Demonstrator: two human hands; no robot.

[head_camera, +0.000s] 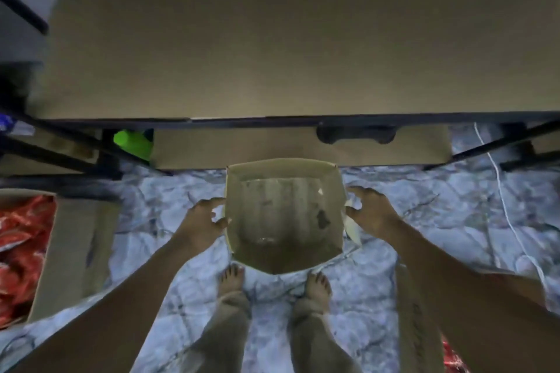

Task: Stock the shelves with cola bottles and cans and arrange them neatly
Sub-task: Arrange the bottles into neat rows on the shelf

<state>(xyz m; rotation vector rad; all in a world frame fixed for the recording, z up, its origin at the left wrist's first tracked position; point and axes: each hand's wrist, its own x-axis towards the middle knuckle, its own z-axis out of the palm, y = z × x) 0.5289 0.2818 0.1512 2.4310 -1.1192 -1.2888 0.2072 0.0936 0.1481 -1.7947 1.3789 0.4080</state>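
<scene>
Cardboard box (pixel 285 215), seemingly empty, hangs above the floor between left hand (pixel 204 222) and right hand (pixel 371 212), fingers curled on its side walls. The shelf (pixel 272 39) shows no cola; red packs (pixel 21 245) lie leftward. Thin walls may buckle, letting it slip.

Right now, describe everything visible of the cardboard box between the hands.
The cardboard box is brown, open-topped and looks empty, its bottom streaked, with a dark blotch near the right wall. It is upright: the left hand grips its left wall, the right hand its right wall beside a pale loose strip. It is over the marbled floor ahead of the bare feet; whether it rests there is unclear.
</scene>
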